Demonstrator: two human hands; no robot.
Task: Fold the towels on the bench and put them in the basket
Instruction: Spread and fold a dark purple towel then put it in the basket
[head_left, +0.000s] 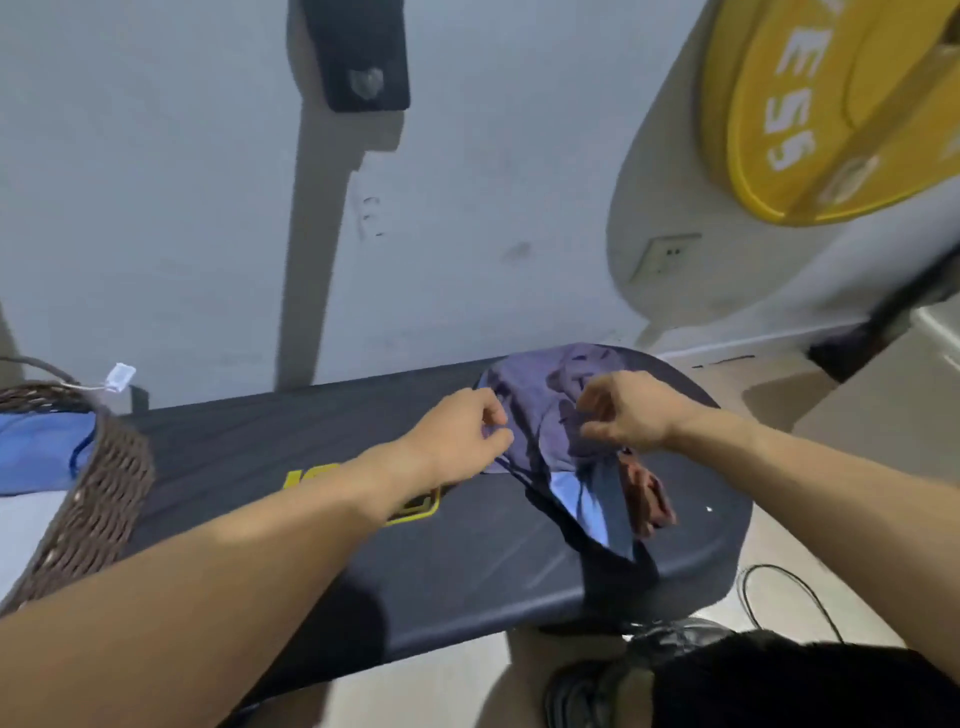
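Note:
A crumpled purple-blue towel (540, 410) lies on the right end of the dark padded bench (311, 467). A light blue cloth (582, 499) and a small reddish-brown cloth (649, 493) lie partly under it. My left hand (462, 441) pinches the towel's left edge. My right hand (628, 410) hovers over the towel's right part with fingers curled down into the fabric; whether it grips is unclear. A brown wicker basket (98, 499) stands on the bench's left end with a blue towel (36, 452) inside.
A white wall runs right behind the bench. A yellow weight plate (841, 109) leans at the upper right. A black cable (779, 597) lies on the floor at the right, and black shoes (623, 670) show below the bench edge.

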